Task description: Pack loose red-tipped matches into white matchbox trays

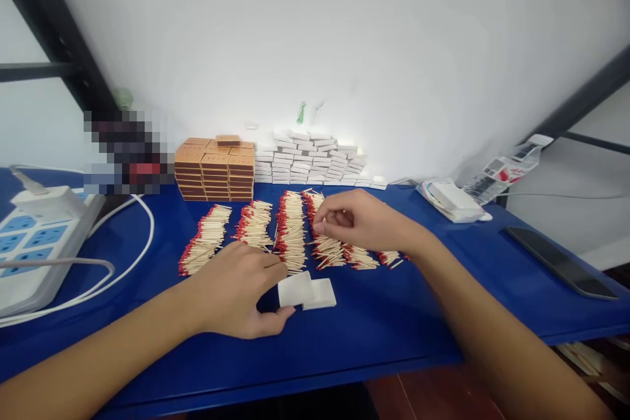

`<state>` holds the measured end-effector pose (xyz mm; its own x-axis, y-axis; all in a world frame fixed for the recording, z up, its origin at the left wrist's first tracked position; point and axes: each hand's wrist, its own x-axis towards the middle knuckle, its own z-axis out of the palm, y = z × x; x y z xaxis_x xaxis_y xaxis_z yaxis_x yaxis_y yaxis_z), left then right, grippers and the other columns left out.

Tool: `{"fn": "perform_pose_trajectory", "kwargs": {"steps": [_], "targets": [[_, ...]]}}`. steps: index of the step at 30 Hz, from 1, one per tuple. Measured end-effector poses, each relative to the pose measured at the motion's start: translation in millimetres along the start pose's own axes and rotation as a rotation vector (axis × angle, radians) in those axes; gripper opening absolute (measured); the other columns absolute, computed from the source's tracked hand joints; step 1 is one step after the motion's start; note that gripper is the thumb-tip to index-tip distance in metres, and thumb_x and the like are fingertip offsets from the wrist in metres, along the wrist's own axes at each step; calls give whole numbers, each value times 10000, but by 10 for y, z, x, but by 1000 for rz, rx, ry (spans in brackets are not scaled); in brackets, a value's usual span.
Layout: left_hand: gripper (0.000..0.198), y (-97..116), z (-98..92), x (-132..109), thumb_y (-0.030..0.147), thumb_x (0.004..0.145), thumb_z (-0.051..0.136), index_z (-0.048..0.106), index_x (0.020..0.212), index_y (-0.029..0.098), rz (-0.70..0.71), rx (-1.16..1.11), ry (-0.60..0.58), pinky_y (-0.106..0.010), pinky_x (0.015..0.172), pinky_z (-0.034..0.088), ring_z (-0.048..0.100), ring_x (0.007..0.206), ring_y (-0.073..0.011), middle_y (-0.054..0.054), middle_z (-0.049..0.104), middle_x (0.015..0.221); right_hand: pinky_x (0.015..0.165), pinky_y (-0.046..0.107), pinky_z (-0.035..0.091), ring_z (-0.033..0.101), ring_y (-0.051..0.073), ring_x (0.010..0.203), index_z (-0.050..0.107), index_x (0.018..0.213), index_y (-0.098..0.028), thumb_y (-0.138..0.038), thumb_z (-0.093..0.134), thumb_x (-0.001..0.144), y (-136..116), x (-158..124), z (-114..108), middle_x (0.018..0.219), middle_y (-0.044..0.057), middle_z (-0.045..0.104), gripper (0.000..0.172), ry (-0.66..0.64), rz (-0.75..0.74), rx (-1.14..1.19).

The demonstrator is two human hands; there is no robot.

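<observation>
My left hand (239, 289) curves around the left end of a small white matchbox (295, 290), thumb at its near corner and fingers at its far side. The box lies partly slid apart, its other half (321, 294) jutting out to the right. My right hand (367, 220) is over a row of red-tipped matches (327, 252), thumb and fingertips drawn together. Whether a match is between them is too small to see. More rows of matches (291, 230) lie side by side, some partly covered by my hands.
Brown-and-orange matchboxes (216, 174) are stacked at the wall, beside a pile of white boxes (308, 161). A power strip (29, 249) with white cables sits at left. Toward the right are a tissue pack (453, 202), a clear plastic package (509, 170) and a dark phone (558, 262).
</observation>
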<state>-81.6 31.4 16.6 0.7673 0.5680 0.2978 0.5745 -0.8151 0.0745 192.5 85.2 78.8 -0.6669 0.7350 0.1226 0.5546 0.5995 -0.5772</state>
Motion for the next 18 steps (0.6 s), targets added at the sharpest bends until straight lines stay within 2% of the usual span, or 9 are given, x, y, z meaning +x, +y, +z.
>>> {"fn": "perform_pose_trajectory", "kwargs": {"steps": [3,5,7,10,12,15,18], "targets": [[202,-36,-65,11,419,847,671,706,876,222,-15,-33,18,-339,551,331,652,617,-185,25,669,697,562,256,395,543,119,612,750,895,-202,-404,757,914,75,-61,72,692,-28,625,203,-88,42,62],[205,-65,-108,17,423,837,679,680,819,219,-19,-36,-8,-338,543,320,622,595,-172,31,643,677,553,253,387,571,131,655,750,951,-213,-460,864,795,23,-155,210,765,-23,649,314,-174,49,35],[248,-87,-136,16,432,819,687,617,723,214,-18,-34,-26,-340,529,299,580,562,-156,34,611,650,517,250,334,554,136,645,739,967,-228,-465,948,657,-67,-231,350,756,-40,625,443,-198,57,-51],[254,-90,-137,1,418,783,699,583,692,212,-17,-28,-6,-346,519,286,543,536,-147,35,587,635,497,245,295,524,125,608,705,870,-236,-352,942,613,-154,-286,424,707,-60,587,368,-227,46,-104],[219,-73,-121,-13,407,770,707,615,726,213,-11,-24,4,-351,522,293,553,542,-153,34,601,648,496,241,301,514,119,597,695,861,-242,-304,905,646,-131,-307,332,691,-66,561,307,-234,53,-84],[201,-37,-89,-26,409,785,711,650,787,216,9,-30,-12,-351,527,308,586,557,-167,30,627,666,509,250,318,486,123,581,702,968,-253,-351,821,789,52,-326,54,664,-71,529,236,-112,109,-77],[204,-8,-47,-25,413,805,716,661,838,219,30,-38,-10,-345,540,334,611,568,-178,30,644,672,532,280,321,484,142,566,697,1018,-231,-498,738,889,391,-280,-209,637,-57,538,300,212,253,-231]]}}
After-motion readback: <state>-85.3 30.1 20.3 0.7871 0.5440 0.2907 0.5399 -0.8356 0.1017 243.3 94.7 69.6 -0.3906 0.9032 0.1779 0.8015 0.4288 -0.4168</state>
